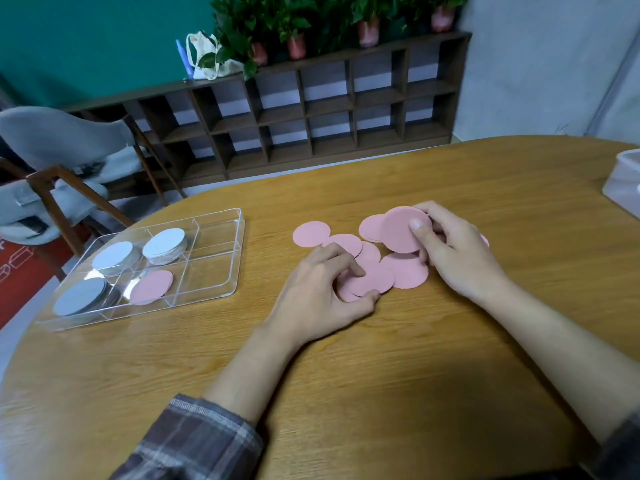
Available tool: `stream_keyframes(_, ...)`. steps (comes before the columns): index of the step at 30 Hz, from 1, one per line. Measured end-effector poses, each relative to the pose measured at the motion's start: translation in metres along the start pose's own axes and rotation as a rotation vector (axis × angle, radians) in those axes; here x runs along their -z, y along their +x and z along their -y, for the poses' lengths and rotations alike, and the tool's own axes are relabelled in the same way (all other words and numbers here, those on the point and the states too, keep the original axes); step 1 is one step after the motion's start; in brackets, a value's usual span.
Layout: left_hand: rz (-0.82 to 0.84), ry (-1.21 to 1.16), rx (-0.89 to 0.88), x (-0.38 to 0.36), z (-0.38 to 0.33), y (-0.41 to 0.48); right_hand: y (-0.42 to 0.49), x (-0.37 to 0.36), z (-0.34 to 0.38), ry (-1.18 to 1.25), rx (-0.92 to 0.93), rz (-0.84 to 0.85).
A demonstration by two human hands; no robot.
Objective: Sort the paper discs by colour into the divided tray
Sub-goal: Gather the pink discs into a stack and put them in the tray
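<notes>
Right grip [453, 251]: thumb and fingers pinch a raised pink disc [401, 232], tilted above the pile. Left grip [322, 292]: curled fingers pinch the overlapping pink discs [372, 280] lying on the wooden worktop [346, 358]. Further left, well apart, the clear divided tray [211, 268] holds three grey disc stacks [164, 240] and a sorted pink disc [152, 287] in its near-middle compartment.

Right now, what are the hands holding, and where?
The right hand pinches the lifted pink disc at its right edge, thumb on top. The left hand pinches the flat pink discs at their near edge.
</notes>
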State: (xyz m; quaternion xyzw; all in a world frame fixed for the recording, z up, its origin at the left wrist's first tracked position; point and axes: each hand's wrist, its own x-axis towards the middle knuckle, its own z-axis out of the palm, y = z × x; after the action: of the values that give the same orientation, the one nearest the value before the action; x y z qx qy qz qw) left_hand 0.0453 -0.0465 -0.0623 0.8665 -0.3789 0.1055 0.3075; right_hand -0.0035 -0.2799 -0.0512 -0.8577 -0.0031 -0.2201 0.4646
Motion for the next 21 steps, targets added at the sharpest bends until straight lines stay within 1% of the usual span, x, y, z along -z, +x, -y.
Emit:
stream_keyframes(2, -0.019, 0.003, -0.042, -0.002, -0.003, 0.002, 0.003, -0.002, 0.004, -0.019, 0.015, -0.005)
stream_keyframes(4, -0.053, 0.035, -0.114, -0.002, -0.003, 0.002, 0.005, -0.005, 0.004, -0.033, 0.029, 0.024)
stream_keyframes(6, -0.124, 0.097, -0.174, -0.001, 0.001, 0.003, 0.006, -0.008, 0.003, -0.054, 0.031, 0.057)
stream_keyframes(8, -0.201, 0.125, -0.183, 0.0, 0.003, 0.005, 0.006, -0.01, 0.003, -0.064, 0.036, 0.083)
stream_keyframes(14, -0.3, 0.029, -0.096, -0.004, -0.004, 0.022, 0.004, -0.012, 0.01, -0.025, -0.009, 0.134)
stream_keyframes(18, -0.362, -0.153, 0.08, -0.004, -0.012, 0.028, 0.003, -0.013, 0.014, 0.002, -0.031, 0.125)
stream_keyframes(21, -0.38, -0.269, 0.188, -0.001, -0.014, 0.023, 0.0, -0.02, 0.016, -0.016, 0.003, 0.157)
